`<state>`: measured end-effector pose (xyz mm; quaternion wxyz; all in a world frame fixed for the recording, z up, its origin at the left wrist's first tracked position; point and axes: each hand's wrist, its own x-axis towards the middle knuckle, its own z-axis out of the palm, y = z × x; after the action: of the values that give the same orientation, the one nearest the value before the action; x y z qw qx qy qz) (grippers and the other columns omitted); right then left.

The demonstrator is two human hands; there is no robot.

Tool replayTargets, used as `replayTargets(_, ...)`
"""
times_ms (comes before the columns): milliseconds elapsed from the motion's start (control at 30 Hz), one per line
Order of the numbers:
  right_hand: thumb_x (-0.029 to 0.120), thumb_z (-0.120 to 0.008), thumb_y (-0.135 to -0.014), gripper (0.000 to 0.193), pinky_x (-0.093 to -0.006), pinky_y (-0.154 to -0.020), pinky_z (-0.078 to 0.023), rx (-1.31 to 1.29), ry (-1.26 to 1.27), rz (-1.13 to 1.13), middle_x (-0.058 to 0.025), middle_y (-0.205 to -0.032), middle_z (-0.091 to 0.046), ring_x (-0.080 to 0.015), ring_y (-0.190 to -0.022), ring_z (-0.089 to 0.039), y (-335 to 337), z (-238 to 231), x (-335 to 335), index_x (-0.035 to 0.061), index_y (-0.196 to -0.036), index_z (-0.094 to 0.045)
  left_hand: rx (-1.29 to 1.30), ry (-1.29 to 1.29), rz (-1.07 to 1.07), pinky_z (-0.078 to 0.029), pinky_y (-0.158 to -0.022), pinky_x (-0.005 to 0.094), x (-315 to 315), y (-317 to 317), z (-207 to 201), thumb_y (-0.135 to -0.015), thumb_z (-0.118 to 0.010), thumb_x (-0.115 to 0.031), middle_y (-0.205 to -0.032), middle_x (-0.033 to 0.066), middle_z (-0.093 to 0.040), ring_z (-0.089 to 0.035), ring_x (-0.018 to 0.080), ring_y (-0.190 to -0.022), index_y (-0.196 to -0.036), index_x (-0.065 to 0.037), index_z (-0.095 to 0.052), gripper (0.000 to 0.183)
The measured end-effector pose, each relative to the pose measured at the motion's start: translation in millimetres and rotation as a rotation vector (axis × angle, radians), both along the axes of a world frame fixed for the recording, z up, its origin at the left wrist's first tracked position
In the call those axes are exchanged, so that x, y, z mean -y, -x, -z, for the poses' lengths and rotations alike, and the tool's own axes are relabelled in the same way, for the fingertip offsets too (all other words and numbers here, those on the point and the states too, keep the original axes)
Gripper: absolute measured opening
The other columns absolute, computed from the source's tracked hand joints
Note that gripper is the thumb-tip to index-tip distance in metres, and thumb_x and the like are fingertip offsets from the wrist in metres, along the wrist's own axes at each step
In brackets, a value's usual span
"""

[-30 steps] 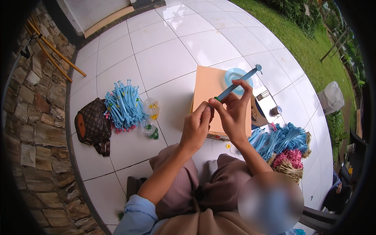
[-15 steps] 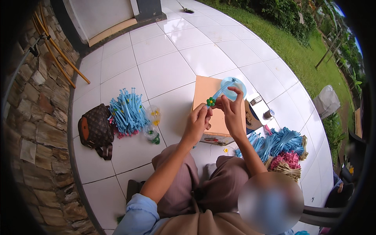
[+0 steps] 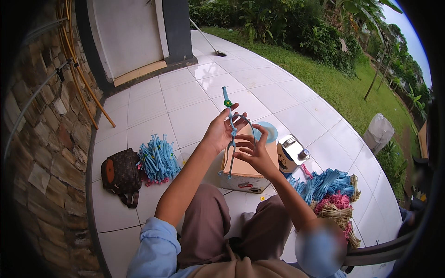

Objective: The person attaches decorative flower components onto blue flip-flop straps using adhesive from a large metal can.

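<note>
- Our left hand (image 3: 218, 134) is half-curled beside a slim, knotted pale-blue band (image 3: 233, 133) with a green flower (image 3: 228, 103); we cannot tell how firmly it grips.
- Our right hand (image 3: 259, 156) has its fingers spread at the band's loop; whether they pinch it, we cannot tell.
- The band is raised between both hands, over a peach-topped cardboard box (image 3: 243, 167).
- On the box, a round translucent blue dish (image 3: 273, 131).
- Right: tied blue strip bundles (image 3: 327, 183).
- Left: a pile of blue strips (image 3: 158, 157) beside a brown patterned bag (image 3: 121, 173).
</note>
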<state>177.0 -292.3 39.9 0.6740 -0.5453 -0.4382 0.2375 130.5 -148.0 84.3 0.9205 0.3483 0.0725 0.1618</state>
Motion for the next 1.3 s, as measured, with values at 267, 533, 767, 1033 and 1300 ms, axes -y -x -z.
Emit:
replayTargets(267,-0.006,-0.064,-0.075,0.103,-0.0303,-0.075,-0.051,0.073,-0.065,0.086,-0.0147,-0.098,-0.051,-0.0198,-0.084,-0.059,-2.0,9.9,-1.5,0.0230,-0.138,0.012,0.011,-0.013,-0.059,-0.046,-0.095,0.0340,2.8,-5.7,-16.1,-0.095,-0.038,-0.026,-0.100,0.0146,-0.055,-0.055,0.0272,-0.104,-0.121,-0.007,-0.045,0.032)
replayTargets(533,0.011,-0.061,-0.084,0.081,-0.0303,-0.079,-0.047,-0.130,-0.091,0.023,-0.0167,-0.107,-0.049,-0.0204,-0.094,-0.054,-22.0,-3.3,18.3,0.0153,-0.138,-0.001,0.165,-0.145,-0.182,-0.046,-0.092,0.0400,13.9,-6.7,11.8,-0.095,-0.035,-0.025,-0.085,0.0036,-0.048,-0.053,0.0185,-0.092,-0.107,-0.007,-0.046,0.024)
replayTargets(767,0.015,-0.062,-0.084,0.068,-0.0246,-0.065,-0.045,-0.103,-0.102,0.180,-0.0132,-0.084,-0.058,-0.0149,-0.070,-0.057,-23.2,-2.8,11.8,0.0030,-0.131,-0.016,0.186,-0.421,-0.271,-0.046,-0.065,0.0307,16.5,-0.1,62.9,-0.095,-0.028,-0.032,-0.080,0.0041,-0.045,-0.050,0.0129,-0.072,-0.086,-0.011,-0.037,0.024)
replayTargets(1033,0.021,-0.072,-0.075,0.082,-0.0281,-0.073,-0.044,0.332,0.105,0.377,-0.0101,-0.080,-0.060,-0.0155,-0.073,-0.058,-23.0,-8.0,33.5,0.0079,-0.135,-0.018,0.139,-0.648,-0.314,-0.038,-0.061,0.0211,32.6,11.1,75.5,-0.081,-0.060,-0.001,-0.085,0.0048,-0.053,-0.048,0.0061,-0.070,-0.082,-0.011,-0.028,0.034)
replayTargets(1300,0.015,-0.075,-0.070,0.069,-0.0271,-0.074,-0.046,0.241,0.097,0.309,-0.0082,-0.077,-0.060,-0.0153,-0.077,-0.059,-31.4,0.8,26.8,0.0064,-0.126,-0.035,0.102,-0.839,-0.187,-0.038,-0.067,0.0196,40.9,15.5,78.0,-0.082,-0.060,-0.003,-0.085,0.0042,-0.052,-0.048,0.0062,-0.073,-0.081,-0.011,-0.028,0.033)
